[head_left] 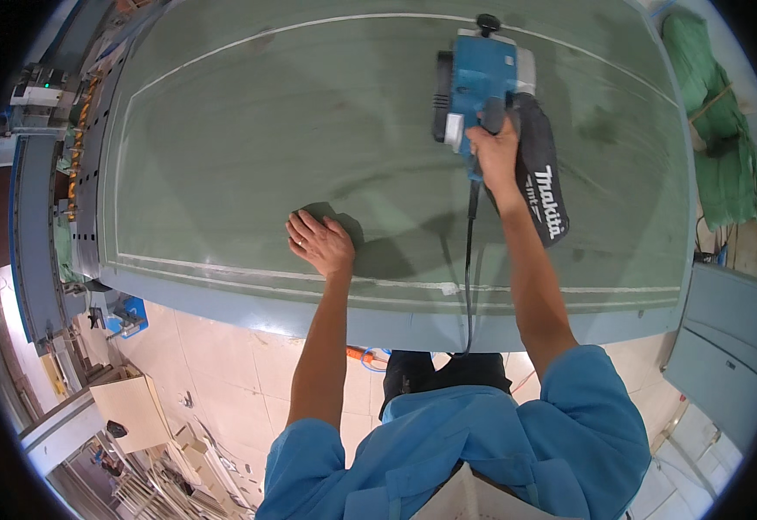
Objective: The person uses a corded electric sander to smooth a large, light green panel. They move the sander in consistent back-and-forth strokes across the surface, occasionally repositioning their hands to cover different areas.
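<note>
My right hand (497,158) is wrapped round the rear handle of a blue belt sander (482,74), which rests on the green-topped table (240,156) at the far right of centre. A black knob sticks up at the sander's far end. From its right side hangs a black cloth dust bag (541,165). The black power cord (470,269) runs from the handle toward me and over the table's near edge. Nearer to me and left of centre, my left hand (321,244) lies on the green surface, fingers stretched, holding nothing.
White lines run near the table's edges. A dark metal rail (93,165) with orange parts borders the left side. Green netting (716,121) hangs at the right, above a grey cabinet (725,321). Boards and wooden strips (149,494) lie at the lower left on the tiled floor (214,351).
</note>
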`<state>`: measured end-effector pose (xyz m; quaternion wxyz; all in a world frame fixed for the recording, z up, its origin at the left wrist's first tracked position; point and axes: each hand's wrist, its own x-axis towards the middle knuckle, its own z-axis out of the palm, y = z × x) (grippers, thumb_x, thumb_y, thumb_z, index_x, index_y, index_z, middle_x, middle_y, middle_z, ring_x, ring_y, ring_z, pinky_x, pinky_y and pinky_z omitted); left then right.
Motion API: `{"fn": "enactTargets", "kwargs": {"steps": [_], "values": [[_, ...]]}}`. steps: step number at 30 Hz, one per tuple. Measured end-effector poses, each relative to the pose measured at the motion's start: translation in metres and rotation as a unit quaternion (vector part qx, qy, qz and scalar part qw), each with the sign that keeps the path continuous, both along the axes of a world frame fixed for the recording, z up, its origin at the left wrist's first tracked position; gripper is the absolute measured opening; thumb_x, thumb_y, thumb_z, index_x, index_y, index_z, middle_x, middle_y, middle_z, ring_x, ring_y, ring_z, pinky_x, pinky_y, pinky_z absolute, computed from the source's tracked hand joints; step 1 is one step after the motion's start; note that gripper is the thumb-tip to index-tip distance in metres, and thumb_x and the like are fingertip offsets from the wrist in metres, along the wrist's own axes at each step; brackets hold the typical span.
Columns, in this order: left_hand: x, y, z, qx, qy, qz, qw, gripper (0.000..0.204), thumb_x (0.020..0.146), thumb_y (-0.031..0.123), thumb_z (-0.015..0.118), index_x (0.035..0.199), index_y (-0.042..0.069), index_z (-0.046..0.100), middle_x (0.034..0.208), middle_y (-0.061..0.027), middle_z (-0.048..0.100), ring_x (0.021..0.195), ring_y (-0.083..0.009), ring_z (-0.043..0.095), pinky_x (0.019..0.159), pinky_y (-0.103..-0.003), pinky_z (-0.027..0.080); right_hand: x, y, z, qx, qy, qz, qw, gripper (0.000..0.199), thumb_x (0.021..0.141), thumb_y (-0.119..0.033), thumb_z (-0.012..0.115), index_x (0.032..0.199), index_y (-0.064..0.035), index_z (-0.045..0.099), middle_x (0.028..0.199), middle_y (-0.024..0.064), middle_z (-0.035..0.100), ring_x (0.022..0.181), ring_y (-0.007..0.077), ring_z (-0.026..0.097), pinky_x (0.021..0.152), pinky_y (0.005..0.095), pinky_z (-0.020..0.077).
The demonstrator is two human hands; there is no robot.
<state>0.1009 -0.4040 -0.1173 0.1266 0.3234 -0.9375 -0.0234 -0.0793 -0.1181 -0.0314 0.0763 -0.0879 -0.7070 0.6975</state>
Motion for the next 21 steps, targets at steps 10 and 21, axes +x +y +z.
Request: {"fn": "enactTargets", "kwargs": {"steps": [10, 21], "values": [[0.005, -0.005, 0.002, 0.021, 0.018, -0.014, 1.000, 0.059, 0.101, 0.032, 0.050, 0.150, 0.000, 0.040, 0.157, -0.0189, 0.039, 0.149, -0.0355, 0.031, 0.121, -0.052, 0.025, 0.022, -0.152, 0.011, 0.156, -0.026, 0.124, 0.980, 0.052, 0.078, -0.015, 0.069, 0.124, 0.0037, 0.058, 0.111, 0.0308, 0.068, 0.109, 0.0472, 0.065, 0.095, 0.0485, 0.0520], [0.011, -0.014, -0.001, 0.045, 0.065, -0.023, 0.997, 0.059, 0.101, 0.039, 0.048, 0.147, 0.002, 0.043, 0.154, -0.0177, 0.044, 0.145, -0.0357, 0.038, 0.120, -0.050, 0.027, 0.020, -0.213, 0.012, 0.078, 0.010, 0.157, 0.984, 0.041, 0.078, -0.010, 0.065, 0.116, 0.0016, 0.065, 0.101, 0.0281, 0.071, 0.104, 0.0463, 0.067, 0.090, 0.0491, 0.0530]]}}
